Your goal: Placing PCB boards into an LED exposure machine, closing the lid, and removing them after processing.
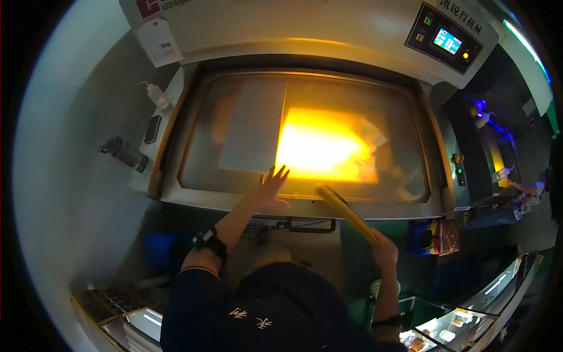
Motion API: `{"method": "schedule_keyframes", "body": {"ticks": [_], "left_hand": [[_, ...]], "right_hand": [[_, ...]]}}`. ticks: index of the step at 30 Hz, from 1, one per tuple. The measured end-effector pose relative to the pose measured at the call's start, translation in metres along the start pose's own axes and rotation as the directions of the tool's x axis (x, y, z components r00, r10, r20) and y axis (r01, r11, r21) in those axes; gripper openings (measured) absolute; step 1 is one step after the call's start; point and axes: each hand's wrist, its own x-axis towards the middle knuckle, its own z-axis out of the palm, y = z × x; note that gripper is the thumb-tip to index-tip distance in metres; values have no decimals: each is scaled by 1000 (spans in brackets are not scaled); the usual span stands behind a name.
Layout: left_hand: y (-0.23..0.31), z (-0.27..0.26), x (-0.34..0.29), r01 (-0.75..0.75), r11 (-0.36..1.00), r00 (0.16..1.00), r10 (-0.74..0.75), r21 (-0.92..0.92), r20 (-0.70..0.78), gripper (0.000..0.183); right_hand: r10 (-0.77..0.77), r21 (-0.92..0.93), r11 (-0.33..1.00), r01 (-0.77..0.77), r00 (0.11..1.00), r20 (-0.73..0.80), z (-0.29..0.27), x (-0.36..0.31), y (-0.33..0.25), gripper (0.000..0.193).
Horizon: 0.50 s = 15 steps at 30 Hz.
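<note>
A long yellow bar (349, 216), straight and slim, slants over the near rim of the machine's bed, its far end close to the lower edge of a glaring yellow patch (322, 146); whether that end touches the surface I cannot tell. The right grip (385, 251) is closed around the bar's near end, while the left grip (272, 190) is spread flat with fingers apart, holding nothing, over the near edge of a pale, finely ribbed sheet (252, 126); contact there is unclear. The sheet lies beside the glare on the smooth, hazy bed (404, 129), framed by a dull metal rim (375, 210). Above, the curved casing (293, 23) carries dark characters and a red mark, a white printed notice (158, 44) with small round symbols, and a black control panel (444, 39) with lettering and a lit screen. Pale characters also show on the dark shirt (264, 311). On the left ledge stand a white squeeze bottle (156, 95), a dark phone (153, 129) and a grey bottle (126, 154); far right, a co-worker's arm (526, 188) shows. The left forearm and its black wristband (210, 242) cover part of the near rim's surroundings
</note>
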Motion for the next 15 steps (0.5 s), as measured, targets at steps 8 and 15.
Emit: {"method": "schedule_keyframes", "body": {"ticks": [8, 15], "left_hand": [[-114, 0, -102, 170, 970, 975, -191, 175, 110, 97], [-186, -61, -71, 117, 875, 975, -191, 470, 113, 72]], "right_hand": [[-750, -292, 613, 734, 657, 78, 111, 108, -223, 49], [-720, -196, 659, 726, 685, 115, 153, 197, -279, 61]]}}
